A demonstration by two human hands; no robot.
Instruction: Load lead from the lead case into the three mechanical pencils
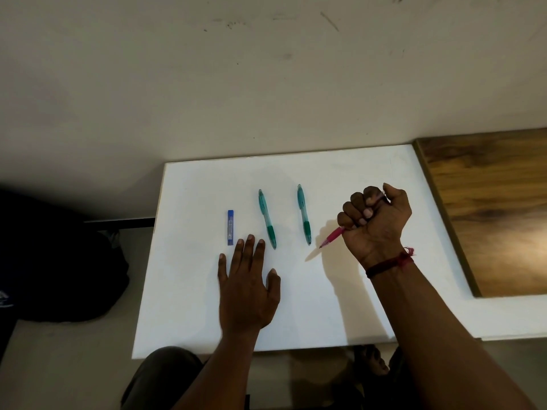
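A pink mechanical pencil (333, 235) is gripped in my right hand (376, 223), fist closed round its barrel, tip pointing down-left just above the white table (370, 173). Two teal mechanical pencils lie side by side on the table: the left one (267, 218) and the right one (304, 214), tips toward me. A small blue lead case (230, 231) lies to their left. My left hand (248, 285) rests flat on the table with fingers straight, fingertips just below the lead case and the left teal pencil, touching neither.
A wooden panel (488, 208) adjoins the white table on the right. A dark bag (59, 261) sits on the floor at the left. My knees and a foot show below the table's front edge. A wall rises behind.
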